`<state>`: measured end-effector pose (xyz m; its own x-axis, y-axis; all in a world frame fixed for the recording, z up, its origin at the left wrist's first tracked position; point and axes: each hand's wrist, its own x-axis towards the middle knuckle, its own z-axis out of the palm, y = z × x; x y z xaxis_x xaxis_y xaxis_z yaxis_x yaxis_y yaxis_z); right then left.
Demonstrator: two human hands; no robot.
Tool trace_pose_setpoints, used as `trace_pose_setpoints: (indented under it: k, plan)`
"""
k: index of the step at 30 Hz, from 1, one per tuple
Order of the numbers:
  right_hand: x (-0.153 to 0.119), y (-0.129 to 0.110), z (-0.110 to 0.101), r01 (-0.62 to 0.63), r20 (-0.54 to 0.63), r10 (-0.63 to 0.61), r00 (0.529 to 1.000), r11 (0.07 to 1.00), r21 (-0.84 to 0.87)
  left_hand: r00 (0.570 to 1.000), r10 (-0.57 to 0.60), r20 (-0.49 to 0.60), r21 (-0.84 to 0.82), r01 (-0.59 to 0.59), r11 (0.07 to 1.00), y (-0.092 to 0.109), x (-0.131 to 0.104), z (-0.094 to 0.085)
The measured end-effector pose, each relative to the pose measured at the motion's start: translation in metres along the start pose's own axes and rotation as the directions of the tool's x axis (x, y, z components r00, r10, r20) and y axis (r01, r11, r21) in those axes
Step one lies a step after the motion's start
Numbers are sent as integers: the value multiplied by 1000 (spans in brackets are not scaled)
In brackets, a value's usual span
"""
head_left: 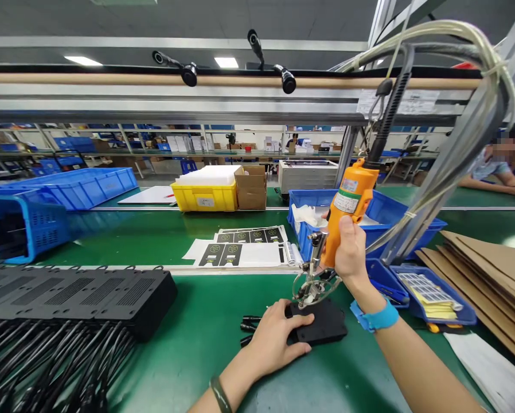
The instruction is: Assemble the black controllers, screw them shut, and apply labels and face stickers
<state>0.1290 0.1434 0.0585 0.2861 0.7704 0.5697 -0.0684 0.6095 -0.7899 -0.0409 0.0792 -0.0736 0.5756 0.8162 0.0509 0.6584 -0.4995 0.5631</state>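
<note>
My right hand (351, 250) is wrapped around an orange power screwdriver (347, 198), held nearly upright with its metal nose pointing down. Its tip, with a small wire fitting around it, meets the top of a black plastic box (325, 324); whether it touches a screw cannot be seen. On the green bench (206, 350), my left hand (277, 337) grips this box from its left side, thumb and fingers pressed on it. Black cable connectors (249, 328) stick out just left of that hand. A hose and cord run up from the screwdriver.
A row of similar black boxes (77, 295) with many cables lies at left. Beyond are printed label sheets (240, 252), a yellow bin (205, 197) and a blue bin (395, 235). Cardboard sheets (494, 275) and a small blue tray (466, 312) stand right. Another person's arm (494, 184) rests far right.
</note>
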Motion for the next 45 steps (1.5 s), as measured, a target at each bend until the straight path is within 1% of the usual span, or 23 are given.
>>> trace_pose_setpoints:
  k: [10,14,18,24,27,31,36,45]
  plan:
    - [3,5,-4,29,18,-29,999,999,-24,1000,3,-7,-9,-3,1000,-2,0,3]
    - [3,5,-8,30,-3,-30,1000,999,-19,1000,5,9,-5,-5,1000,0,0,1]
    - [0,3,-9,27,-34,-28,999,999,-17,1000,21,-3,7,-20,1000,0,0,0]
    - [0,-2,-7,-15,-47,15,999,1000,-2,999,42,-23,20,-42,999,-1,0,1]
    - [0,-3,-5,-9,-56,9,998,1000,-11,999,47,-21,23,-46,999,-2,0,1]
    - [-1,1,-5,-23,-45,21,999,999,-30,999,45,-21,23,-45,999,-2,0,3]
    - [-3,7,-4,32,-43,-36,998,997,-73,999,46,-21,29,-45,999,-1,1,2]
    - [-15,15,-2,54,-39,-58,998,995,-79,998,51,-41,30,-50,998,-1,0,5]
